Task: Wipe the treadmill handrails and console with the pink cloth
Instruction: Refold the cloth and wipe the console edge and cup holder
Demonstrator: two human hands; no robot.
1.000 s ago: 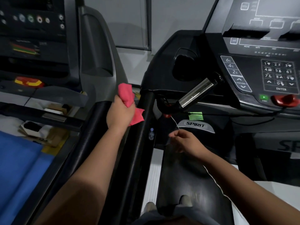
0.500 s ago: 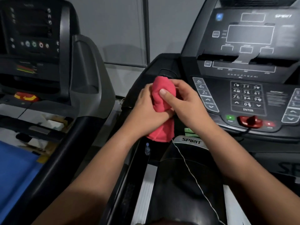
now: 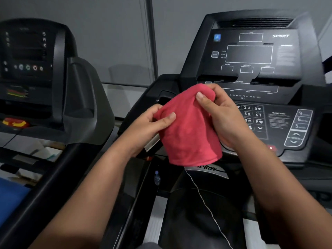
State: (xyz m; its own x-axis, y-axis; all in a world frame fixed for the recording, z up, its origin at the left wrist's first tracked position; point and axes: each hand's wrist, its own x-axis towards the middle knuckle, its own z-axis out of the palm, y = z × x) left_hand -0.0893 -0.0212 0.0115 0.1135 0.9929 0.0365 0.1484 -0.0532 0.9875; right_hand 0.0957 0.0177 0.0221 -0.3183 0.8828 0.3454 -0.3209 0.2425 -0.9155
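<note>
Pink cloth (image 3: 188,130), held spread before the console (image 3: 251,72).
Left hand (image 3: 149,123) pinches its left edge, right hand (image 3: 217,114) its top fold; likely soft, light, limp, best gripped bunched. Behind it, keypad and silver handrail grip (image 3: 152,143) partly hidden; far labels blurred.

The cloth (image 3: 188,130) hangs between both hands before the console (image 3: 251,56); a second treadmill (image 3: 36,72) stands left.

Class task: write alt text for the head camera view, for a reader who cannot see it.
Both hands, left hand and right hand, grip a pink cloth spread before a black treadmill console; another treadmill stands left.
</note>
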